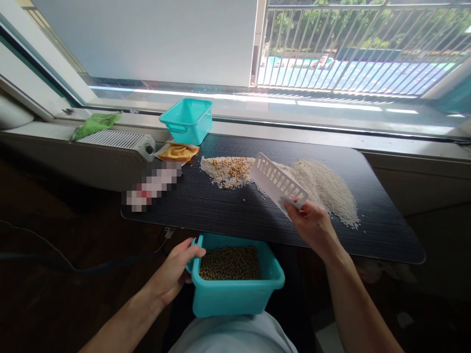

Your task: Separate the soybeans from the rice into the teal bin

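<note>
My left hand (178,269) grips the left rim and handle of a teal plastic bin (237,296), which sits at my lap below the table edge. Inside the bin lies a layer of round yellowish-brown beans (231,262). With my right hand (312,223) I hold a white slotted plastic scraper (275,179), tilted over the tabletop. Left of the scraper, yellow beans (239,168) lie mixed on white rice-like grains (217,174). To its right spreads a larger pile of the same white grains (324,186). The scraper hides part of the grains between.
The black table (221,211) stands against a window sill. A second teal bin (189,122) is at its back left, beside a yellow-orange packet (178,152). A blurred-out item (152,186) lies near the left edge. A green cloth (96,125) rests on the radiator (117,139).
</note>
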The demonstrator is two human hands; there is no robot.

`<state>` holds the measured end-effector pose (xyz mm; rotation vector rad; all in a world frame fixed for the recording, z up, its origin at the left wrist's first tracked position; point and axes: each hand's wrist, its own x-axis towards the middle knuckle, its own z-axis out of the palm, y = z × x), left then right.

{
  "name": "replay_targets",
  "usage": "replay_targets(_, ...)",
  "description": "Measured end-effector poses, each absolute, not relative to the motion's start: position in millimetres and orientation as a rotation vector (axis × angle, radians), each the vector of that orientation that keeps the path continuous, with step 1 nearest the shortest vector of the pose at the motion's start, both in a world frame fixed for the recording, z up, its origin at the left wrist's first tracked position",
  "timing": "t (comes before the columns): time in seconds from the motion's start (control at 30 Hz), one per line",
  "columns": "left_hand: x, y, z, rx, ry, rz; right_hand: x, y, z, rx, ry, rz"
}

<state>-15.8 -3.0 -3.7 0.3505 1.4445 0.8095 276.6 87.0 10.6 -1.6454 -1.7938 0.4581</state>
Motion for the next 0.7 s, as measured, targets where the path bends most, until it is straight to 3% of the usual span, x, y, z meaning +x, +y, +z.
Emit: replay_targets(0.7, -24.6, -1.1, -5.5, 0.289, 1.455, 0.869, 287.8, 78.5, 14.6, -1.525, -1.894, 0.525)
